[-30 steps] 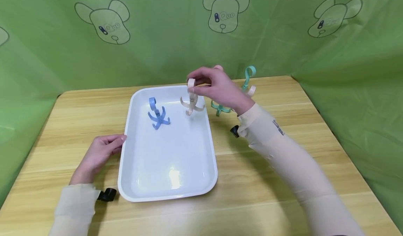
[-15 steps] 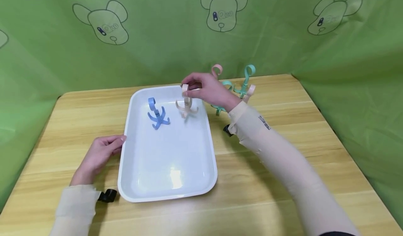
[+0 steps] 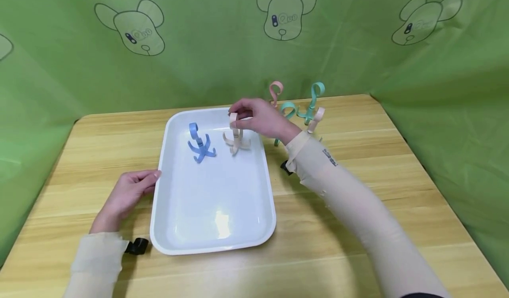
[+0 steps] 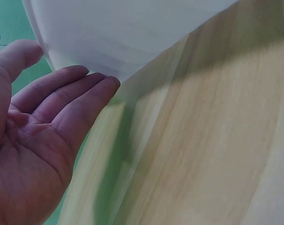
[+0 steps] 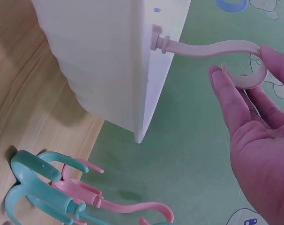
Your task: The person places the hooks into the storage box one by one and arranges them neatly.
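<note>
My right hand (image 3: 264,119) pinches the curled top of a pale pink multi-prong hook hanger (image 3: 236,142), which is upright at the back right inside the white tray (image 3: 210,196). In the right wrist view, thumb and fingers surround the loop of its stem (image 5: 212,49), while the tray wall hides most of its prongs. To its left in the tray stands a blue hook hanger (image 3: 202,149). Along the tray's left rim, my left hand (image 3: 127,192) touches the edge. The left wrist view has its fingers (image 4: 85,103) nearly straight against the outer wall.
Beyond the tray's right side stand several more hook hangers: a pink one (image 3: 275,92), a green one (image 3: 311,106), a second green one (image 3: 288,109) and a pale pink one (image 3: 316,119), partly behind my right wrist. Green cloth (image 3: 222,77) hangs along the wooden table (image 3: 342,227).
My right hand has carried the pale pink hook hanger slightly left, then down into the tray. The left hand has stayed at the rim.
</note>
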A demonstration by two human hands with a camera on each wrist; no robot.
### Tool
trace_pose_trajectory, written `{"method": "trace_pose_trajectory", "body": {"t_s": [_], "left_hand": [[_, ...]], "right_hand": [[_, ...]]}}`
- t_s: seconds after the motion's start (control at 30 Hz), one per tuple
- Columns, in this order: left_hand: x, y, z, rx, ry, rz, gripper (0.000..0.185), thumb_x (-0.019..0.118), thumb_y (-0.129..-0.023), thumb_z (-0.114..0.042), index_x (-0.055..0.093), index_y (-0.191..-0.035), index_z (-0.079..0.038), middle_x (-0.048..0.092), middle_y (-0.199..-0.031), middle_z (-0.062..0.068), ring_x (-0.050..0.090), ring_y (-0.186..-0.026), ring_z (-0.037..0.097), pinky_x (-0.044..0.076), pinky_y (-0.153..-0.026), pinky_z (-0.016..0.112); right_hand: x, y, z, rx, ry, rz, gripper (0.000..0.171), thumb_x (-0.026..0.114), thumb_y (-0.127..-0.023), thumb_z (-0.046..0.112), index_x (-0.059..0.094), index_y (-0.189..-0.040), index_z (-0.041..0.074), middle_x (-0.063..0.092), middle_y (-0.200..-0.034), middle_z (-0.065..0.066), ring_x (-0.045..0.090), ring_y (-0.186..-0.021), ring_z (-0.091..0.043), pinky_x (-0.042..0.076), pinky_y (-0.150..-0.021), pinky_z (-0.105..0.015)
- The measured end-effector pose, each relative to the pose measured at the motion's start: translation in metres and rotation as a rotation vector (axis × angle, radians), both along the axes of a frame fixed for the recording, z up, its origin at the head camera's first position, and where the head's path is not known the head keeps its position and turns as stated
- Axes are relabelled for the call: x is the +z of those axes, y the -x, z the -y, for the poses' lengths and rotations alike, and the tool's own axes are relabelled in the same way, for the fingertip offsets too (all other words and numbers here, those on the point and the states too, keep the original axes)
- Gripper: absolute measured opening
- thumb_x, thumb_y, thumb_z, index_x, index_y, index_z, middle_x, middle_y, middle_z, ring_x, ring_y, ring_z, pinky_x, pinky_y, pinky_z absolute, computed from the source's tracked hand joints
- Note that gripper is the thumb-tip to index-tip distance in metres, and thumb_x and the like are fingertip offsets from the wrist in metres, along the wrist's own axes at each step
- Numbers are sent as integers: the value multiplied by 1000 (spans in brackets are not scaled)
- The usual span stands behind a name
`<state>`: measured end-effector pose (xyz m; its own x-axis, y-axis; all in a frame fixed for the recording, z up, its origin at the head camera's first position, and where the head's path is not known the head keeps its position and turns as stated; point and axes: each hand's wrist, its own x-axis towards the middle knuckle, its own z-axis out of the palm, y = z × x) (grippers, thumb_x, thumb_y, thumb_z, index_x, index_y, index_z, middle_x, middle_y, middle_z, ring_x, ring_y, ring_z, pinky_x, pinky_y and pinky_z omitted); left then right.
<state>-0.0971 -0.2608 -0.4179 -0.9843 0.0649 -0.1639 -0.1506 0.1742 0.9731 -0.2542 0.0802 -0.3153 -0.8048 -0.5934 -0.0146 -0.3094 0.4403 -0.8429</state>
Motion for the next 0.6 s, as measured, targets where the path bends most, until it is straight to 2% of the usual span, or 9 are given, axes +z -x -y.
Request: {"method": "trace_pose_trajectory", "body": {"t_s": [0.27, 0.6], "left_hand": [[1, 0, -2, -8, 34, -1, 51, 58, -101, -28, 55, -126, 17, 61, -124, 24, 66, -98, 7, 55, -85, 28], [1, -1, -1, 0, 47, 7, 52, 58, -101, -29, 54, -127, 16, 60, -125, 24, 65, -98, 7, 55, -86, 27]], "right_hand": [[-8, 0, 1, 7, -22, -1, 29, 72, -91, 11, 64, -118, 5, 65, -110, -4, 61, -104, -14, 52, -90, -27], [-12, 1, 0, 13, 10, 5, 29, 74, -89, 10, 65, -116, 4, 66, -110, -5, 62, -103, -15, 51, -89, -28]]}}
